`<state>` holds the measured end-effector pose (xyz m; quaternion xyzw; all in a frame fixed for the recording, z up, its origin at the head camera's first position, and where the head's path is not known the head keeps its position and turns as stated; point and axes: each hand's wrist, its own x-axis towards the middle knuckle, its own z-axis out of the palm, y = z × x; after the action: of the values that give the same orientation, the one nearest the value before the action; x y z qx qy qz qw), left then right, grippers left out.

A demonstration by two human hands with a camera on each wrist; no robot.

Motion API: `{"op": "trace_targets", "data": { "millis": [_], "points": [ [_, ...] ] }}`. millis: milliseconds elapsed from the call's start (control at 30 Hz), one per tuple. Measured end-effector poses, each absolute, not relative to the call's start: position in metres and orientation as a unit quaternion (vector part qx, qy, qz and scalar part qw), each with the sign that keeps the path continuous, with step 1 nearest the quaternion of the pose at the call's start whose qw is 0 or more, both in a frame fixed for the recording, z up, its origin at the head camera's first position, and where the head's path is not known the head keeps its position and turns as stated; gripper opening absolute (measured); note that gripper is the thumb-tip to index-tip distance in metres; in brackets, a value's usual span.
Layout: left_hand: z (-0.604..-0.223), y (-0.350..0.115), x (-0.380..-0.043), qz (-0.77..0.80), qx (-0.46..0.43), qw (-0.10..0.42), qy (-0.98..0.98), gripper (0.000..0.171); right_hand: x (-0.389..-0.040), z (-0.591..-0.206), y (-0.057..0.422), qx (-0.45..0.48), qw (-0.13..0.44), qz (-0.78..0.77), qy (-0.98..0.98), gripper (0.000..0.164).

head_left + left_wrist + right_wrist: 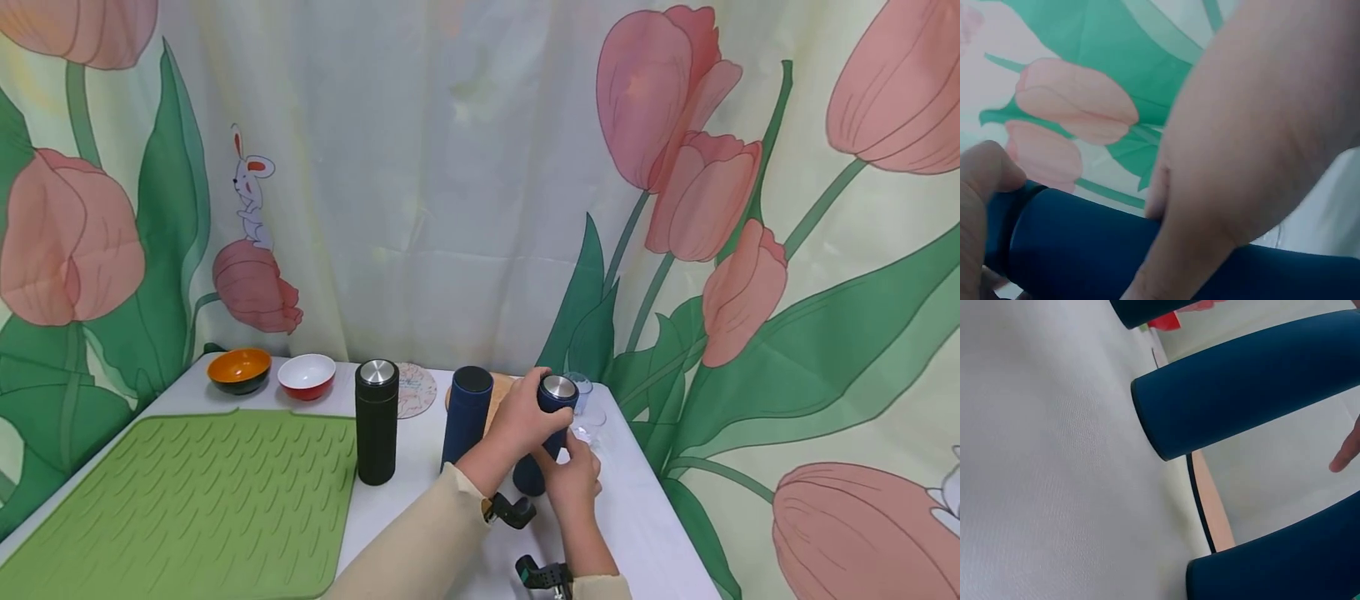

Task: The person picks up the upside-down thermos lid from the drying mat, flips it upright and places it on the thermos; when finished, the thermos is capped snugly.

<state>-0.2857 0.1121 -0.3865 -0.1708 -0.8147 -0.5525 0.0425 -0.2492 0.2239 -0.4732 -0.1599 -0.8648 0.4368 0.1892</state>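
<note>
In the head view my left hand (521,421) grips the top of a navy thermos flask (530,475) just below its silver-topped lid (559,387). My right hand (573,479) holds the flask's body lower down, and the flask leans slightly. From the left wrist, the left hand's fingers (988,169) are at the lid end, while the right hand (1229,162) wraps the blue body. A second navy flask (467,421) stands just left of the hands, with a black flask (377,433) farther left. In the right wrist view, a fingertip (1346,453) shows between two blue flasks.
A green ridged mat (195,500) covers the table's left part. Behind it are an orange-lined bowl (239,367) and a red-and-white bowl (307,379). A round patterned coaster (416,392), a wooden board (497,392) and a clear glass (582,392) stand near the back edge.
</note>
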Motion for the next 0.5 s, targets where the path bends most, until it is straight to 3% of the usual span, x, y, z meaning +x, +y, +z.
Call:
{"op": "trace_targets", "data": {
  "millis": [133, 200, 367, 500],
  "points": [
    [-0.387, 0.121, -0.282, -0.576, -0.133, 0.047, -0.805, 0.101, -0.25, -0.474, 0.225, -0.158, 0.19, 0.435, -0.866, 0.071],
    [-0.387, 0.127, -0.282, -0.579, -0.118, 0.058, -0.804, 0.102, -0.25, -0.474, 0.226, -0.155, 0.198, 0.439, -0.863, 0.066],
    [-0.388, 0.133, -0.284, -0.551, -0.105, 0.099, -0.822, 0.082, -0.252, -0.475, 0.227, -0.154, 0.203, 0.446, -0.858, 0.063],
    [-0.388, 0.125, -0.286, -0.544, -0.139, 0.091, -0.823, 0.072, -0.252, -0.475, 0.227, -0.157, 0.196, 0.445, -0.86, 0.072]
  ]
}}
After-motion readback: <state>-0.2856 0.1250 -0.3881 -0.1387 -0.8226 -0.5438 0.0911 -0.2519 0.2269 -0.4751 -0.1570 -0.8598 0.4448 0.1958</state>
